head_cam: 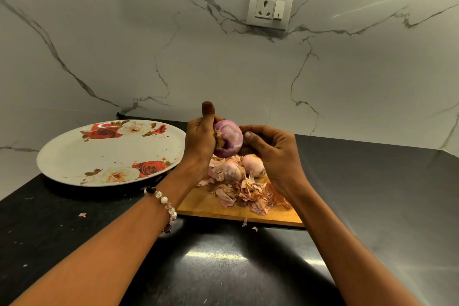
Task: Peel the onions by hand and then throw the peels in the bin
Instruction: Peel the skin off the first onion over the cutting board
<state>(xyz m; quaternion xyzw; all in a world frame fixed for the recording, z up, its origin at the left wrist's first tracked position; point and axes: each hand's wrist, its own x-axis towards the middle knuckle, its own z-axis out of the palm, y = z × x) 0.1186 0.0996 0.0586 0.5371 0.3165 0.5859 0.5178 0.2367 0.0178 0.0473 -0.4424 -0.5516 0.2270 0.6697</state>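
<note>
A purple, mostly peeled onion [229, 140] is held in the air above a wooden cutting board [206, 204]. My left hand [200, 140] grips its left side, thumb raised. My right hand [269, 153] curls round its right side, fingertips on the skin. Two unpeeled onions [229, 171] [253, 165] lie on the board below, amid a heap of dry pinkish peels [248, 196]. No bin is in view.
A large white plate with red roses [74, 156] sits to the left on the black counter [372, 194]. A few peel scraps [82, 214] lie on the counter. A marble wall with a socket [270, 7] rises behind.
</note>
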